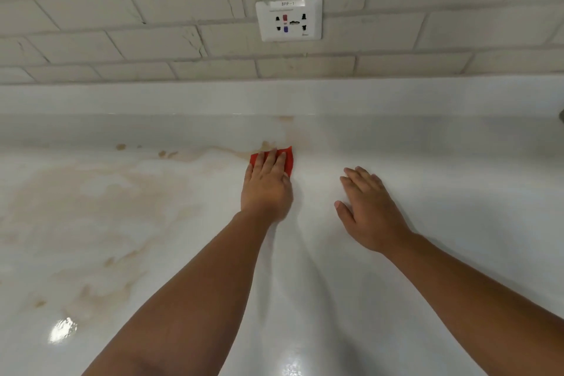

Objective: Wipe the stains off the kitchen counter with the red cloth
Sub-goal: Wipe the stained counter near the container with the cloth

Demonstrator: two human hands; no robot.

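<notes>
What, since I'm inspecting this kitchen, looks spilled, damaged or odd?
Brownish stains smear the white counter left of the left hand, which presses the red cloth flat; darker spots sit near the back edge. Nothing looks damaged.

Two hands, one red cloth, one socket, one counter.

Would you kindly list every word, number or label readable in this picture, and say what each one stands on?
"BPP-1": on the label strip at the top of the white wall socket.
Fine print just under that strip: too small to read.
Small mark at the socket's lower right corner: too blurred to read.
Red cloth, counter and tiles: no text shows.
</notes>
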